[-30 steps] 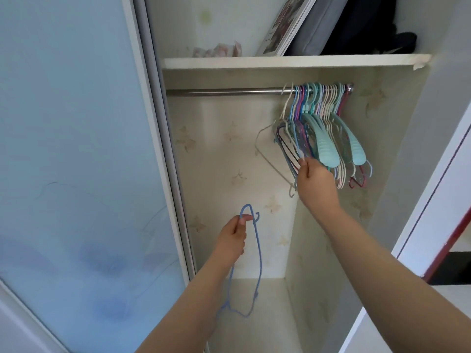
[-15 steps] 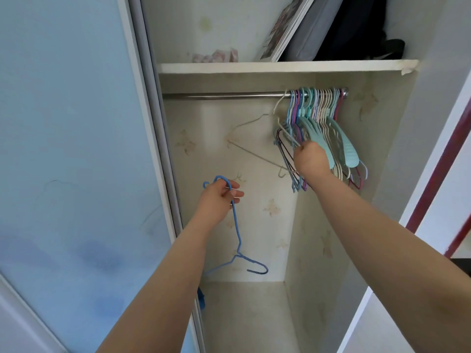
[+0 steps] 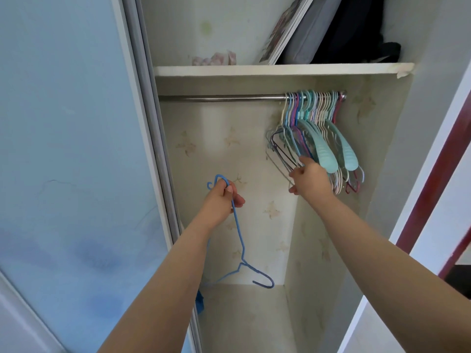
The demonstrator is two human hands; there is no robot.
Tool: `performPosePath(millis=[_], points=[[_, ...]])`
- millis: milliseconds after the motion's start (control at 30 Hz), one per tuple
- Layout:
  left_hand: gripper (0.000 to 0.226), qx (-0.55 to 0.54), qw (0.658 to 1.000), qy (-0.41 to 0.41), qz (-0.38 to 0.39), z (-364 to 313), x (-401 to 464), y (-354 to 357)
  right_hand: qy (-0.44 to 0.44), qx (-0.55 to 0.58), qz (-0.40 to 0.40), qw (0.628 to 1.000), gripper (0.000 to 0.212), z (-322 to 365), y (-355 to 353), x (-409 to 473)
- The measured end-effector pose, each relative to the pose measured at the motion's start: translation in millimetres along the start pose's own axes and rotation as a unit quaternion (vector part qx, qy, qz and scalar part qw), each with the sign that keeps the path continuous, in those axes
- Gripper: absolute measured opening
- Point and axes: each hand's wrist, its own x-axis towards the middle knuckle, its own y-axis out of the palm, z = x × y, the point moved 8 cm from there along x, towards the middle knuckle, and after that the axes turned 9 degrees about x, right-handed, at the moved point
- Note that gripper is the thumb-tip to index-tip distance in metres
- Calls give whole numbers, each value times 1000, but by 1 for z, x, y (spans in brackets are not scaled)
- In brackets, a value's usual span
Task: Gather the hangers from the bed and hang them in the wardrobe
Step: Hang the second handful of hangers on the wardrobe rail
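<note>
My left hand (image 3: pixel 220 202) is closed around a blue wire hanger (image 3: pixel 238 240), gripping it near one end so that the rest of it dangles down toward 6 o'clock, its hook (image 3: pixel 265 280) curling at the bottom, in front of the wardrobe's back wall. My right hand (image 3: pixel 309 178) is up at about 1 o'clock from the left one, reaching into the bunch of hangers (image 3: pixel 316 138) on the rail (image 3: pixel 219 98). Its fingers are curled loosely against the lower bars of the thin wire hangers at the left of the bunch; I cannot tell whether they actually pinch one. The bunch is crowded at the right end of the rail, at 3 o'clock along it: white, pink, purple and blue wire ones, plus two broad teal plastic hangers (image 3: pixel 328 155) whose shoulders slope down just beside my right knuckles. The left stretch of the rail is bare. Above the rail, at 12 o'clock, runs a white shelf (image 3: pixel 254 70) carrying a leaning book (image 3: pixel 285 29), a grey case (image 3: pixel 308 34) and dark fabric (image 3: pixel 356 29). The sliding door (image 3: pixel 63 149), pale blue, fills the 9 o'clock side.
</note>
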Motion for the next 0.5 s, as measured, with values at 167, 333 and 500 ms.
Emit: performPosePath(millis=[167,333,500], points=[[30,7,999,35,7,-17,2,8,20,81,-8,996,47,4,0,-4],[33,41,996,52,62,-25,6,20,-186,-230,-83,952,56,54,-6,-33],[36,133,965,79,212,-33,-6,55,-318,-416,226,821,52,65,59,-79]])
